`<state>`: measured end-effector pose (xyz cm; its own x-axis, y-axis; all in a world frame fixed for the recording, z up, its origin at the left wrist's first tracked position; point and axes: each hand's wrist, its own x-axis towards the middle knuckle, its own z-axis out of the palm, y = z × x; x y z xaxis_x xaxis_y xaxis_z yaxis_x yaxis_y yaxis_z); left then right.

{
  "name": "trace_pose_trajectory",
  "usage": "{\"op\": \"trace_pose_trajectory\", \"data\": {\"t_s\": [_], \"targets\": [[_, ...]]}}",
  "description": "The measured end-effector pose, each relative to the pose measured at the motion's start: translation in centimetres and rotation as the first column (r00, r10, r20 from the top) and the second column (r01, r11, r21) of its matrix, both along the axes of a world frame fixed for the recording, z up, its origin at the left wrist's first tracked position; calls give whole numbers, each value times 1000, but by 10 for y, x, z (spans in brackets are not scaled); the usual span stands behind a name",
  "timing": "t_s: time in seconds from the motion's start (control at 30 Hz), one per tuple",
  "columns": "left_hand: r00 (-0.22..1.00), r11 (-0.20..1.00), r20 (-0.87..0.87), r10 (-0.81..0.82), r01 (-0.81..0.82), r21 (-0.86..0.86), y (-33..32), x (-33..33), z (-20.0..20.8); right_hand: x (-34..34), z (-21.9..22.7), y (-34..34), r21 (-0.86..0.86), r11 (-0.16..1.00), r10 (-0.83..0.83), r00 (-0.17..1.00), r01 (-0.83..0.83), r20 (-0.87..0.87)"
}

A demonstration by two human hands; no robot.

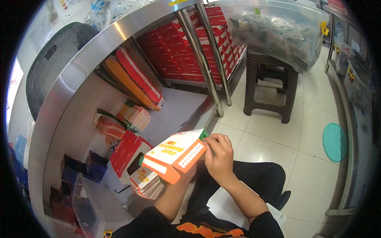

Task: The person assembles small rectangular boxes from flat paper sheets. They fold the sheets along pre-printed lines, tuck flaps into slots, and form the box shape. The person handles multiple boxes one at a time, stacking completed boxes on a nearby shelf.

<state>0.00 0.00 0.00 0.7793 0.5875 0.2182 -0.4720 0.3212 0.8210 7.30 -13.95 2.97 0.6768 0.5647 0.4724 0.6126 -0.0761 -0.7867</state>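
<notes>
A white, orange and green folding carton (170,150) with yellow lettering is held up in front of me, tilted. An orange flap hangs loose at its near left end. My left hand (189,173) holds the carton from below; most of its fingers are hidden behind it. At the carton's right end, my right hand (219,152) pinches the green edge between thumb and fingers. White sheets or flat card (228,204) lie on my lap under the right forearm.
Flat cartons (149,182) fill a red and white box (129,152) on the shelf at left. Red boxes (174,51) are stacked beneath the steel table (115,33). A brown stool (272,59) bears a clear bin (278,35). A teal lid (334,142) lies on the tiles.
</notes>
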Motion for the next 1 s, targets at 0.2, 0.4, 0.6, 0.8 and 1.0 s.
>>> {"op": "trace_pose_trajectory", "data": {"t_s": [0.2,0.4,0.6,0.8,1.0], "targets": [[996,983,-68,56,-43,178,-32,0,43,-28,6,26,111,978,-193,969,177,151],[904,761,-395,-164,371,533,9,-22,61,1,19,-3,254,966,41,999,-36,-17],[661,304,-737,140,680,667,-18,-34,87,3,23,-8,200,910,395,905,-362,-159],[797,-219,361,485,-290,932,-27,-26,123,5,22,-10,52,932,360,906,-357,-224],[942,157,-22,334,-33,987,11,-38,109,3,27,-7,384,912,256,929,-141,-266]]}}
